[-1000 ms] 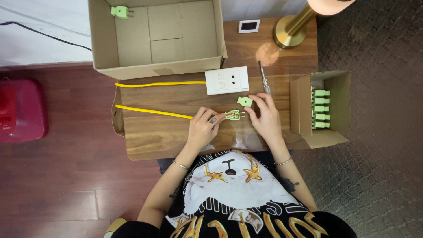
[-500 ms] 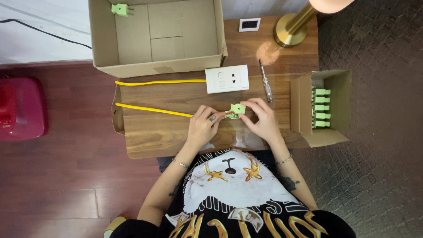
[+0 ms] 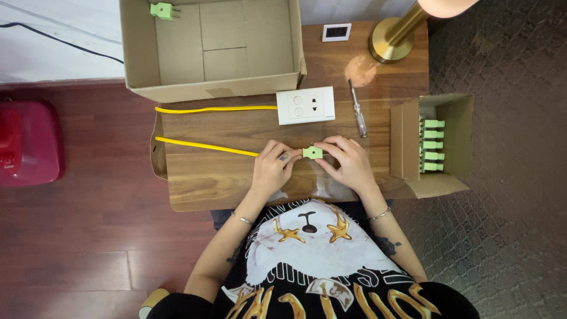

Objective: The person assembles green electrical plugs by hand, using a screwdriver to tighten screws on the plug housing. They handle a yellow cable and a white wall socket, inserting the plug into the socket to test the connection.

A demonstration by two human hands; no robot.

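The left hand (image 3: 273, 168) and the right hand (image 3: 348, 162) met at the centre of the frame, both closed with fingertips pinched on a small green plug (image 3: 312, 153) held just above the wooden surface (image 3: 201, 177). The left hand's fingers also sat at the end of a yellow cable (image 3: 207, 146), which ran from the plug toward the left edge of the surface; whether the cable was seated inside the plug could not be told. A second run of yellow cable lay higher up, ending at a white socket plate (image 3: 305, 105) just above the hands. A screwdriver (image 3: 357, 110) lay to the right of that plate, apart from it. At the right of the frame, a small open cardboard box (image 3: 407, 142) held a row of green plugs (image 3: 431, 145). A large open cardboard box (image 3: 137, 53) occupied the upper left, with one green plug (image 3: 163, 10) in its upper left corner. A brass lamp base (image 3: 391, 40) stood at the upper right, with a small white switch plate (image 3: 336, 32) just to its left. A red object (image 3: 26, 142) sat on the floor at the left.
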